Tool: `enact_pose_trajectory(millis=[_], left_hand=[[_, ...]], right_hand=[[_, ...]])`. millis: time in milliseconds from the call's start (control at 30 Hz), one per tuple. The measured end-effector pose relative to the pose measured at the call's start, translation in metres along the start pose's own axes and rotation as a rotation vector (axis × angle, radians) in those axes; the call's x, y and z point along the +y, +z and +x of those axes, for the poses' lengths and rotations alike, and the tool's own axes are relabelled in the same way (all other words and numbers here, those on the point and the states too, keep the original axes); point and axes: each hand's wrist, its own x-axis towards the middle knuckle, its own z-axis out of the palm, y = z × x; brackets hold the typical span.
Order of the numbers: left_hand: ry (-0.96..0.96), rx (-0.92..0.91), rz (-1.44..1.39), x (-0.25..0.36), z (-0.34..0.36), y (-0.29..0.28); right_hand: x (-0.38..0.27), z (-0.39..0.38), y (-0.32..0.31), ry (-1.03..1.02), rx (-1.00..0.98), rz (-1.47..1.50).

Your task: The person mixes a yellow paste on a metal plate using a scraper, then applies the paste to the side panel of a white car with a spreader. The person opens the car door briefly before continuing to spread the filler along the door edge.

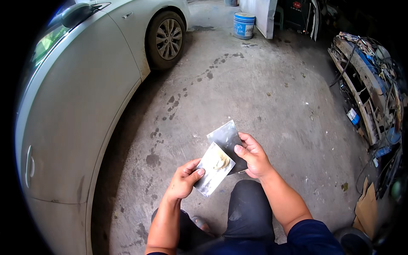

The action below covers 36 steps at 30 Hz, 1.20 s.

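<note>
I am holding two thin metal plates out in front of me, over my knees, with the concrete floor below. My left hand is closing on the lower plate at its near left edge, thumb on top and the other fingers curled beneath, and this plate is carrying a small dab of pale putty near its upper end. My right hand is gripping the darker upper plate along its right side, thumb pressing flat on its face, the rest of the fingers wrapped behind. The two plates are overlapping at the middle, apparently touching near the putty.

Both plates are looking light, stiff and springy (sheet metal, I judge), with smooth faces that could be slipping under a greasy thumb and thin edges that could be biting. The edges away from the putty are seeming the best places to pinch, keeping fingers off the soft, sticky dab.

The silver car is standing just to my left, and a blue bucket well ahead.
</note>
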Motion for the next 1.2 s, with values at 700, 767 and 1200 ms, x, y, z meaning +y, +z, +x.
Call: enact_pose_trajectory(millis=[700,767,1200], left_hand=[[0.319,0.565,-0.517,-0.040,0.027,0.051],[0.312,0.564,-0.452,-0.029,0.022,0.044],[0.437,0.496,-0.342,-0.032,0.022,0.030]], right_hand=[[0.047,-0.020,0.022,-0.516,0.155,-0.754],[0.051,-0.029,0.019,-0.486,0.079,-0.897],[0.051,-0.033,-0.015,-0.243,0.164,-1.204]])
